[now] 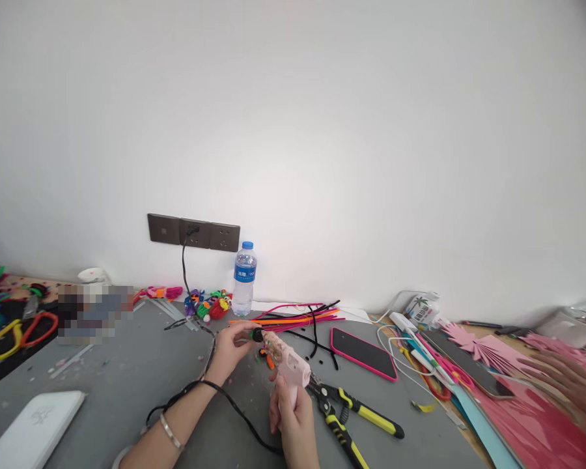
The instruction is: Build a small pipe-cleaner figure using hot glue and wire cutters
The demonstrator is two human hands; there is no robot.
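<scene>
My right hand (293,407) is wrapped round the grip of a pink glue gun (290,363), whose nozzle points up and to the left. At that nozzle, my left hand (233,345) pinches a small black and green fuzzy piece (256,334); its exact shape is too small to tell. Just below the nozzle lies a small orange and black piece (269,358) on the grey table mat (176,378). Yellow and black pliers (339,407) rest open to the right of my right hand. The glue gun's black cord (239,412) passes over my left forearm.
Behind my hands lie pipe cleaners (293,319), a water bottle (244,280) and colourful fuzzy figures (215,305). A pink-edged phone (364,353) is at right, a white power bank (34,426) at left. Another person's hand (561,381) hovers over pink paper (542,423). Scissors (22,339) lie far left.
</scene>
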